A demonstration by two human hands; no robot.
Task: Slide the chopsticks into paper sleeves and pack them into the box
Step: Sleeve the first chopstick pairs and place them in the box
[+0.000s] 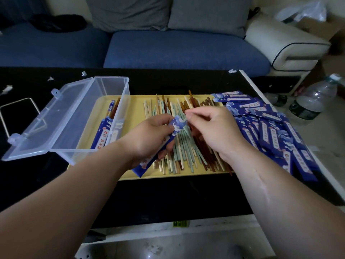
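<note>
Noted left hand (149,135) curled round blue paper sleeve (158,152) over tray (134,107) centre. Right hand (211,128) pinching at sleeve mouth, possibly a teal chopstick tip. Loose chopsticks (186,157) heaped mid-tray. Clear box (89,116), lid open, at tray's left edge. Spare sleeves (270,131) piled at right edge.

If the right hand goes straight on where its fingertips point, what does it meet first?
Most likely the open end of the paper sleeve held by the left hand; depth is unclear, but they look nearly touching.
</note>
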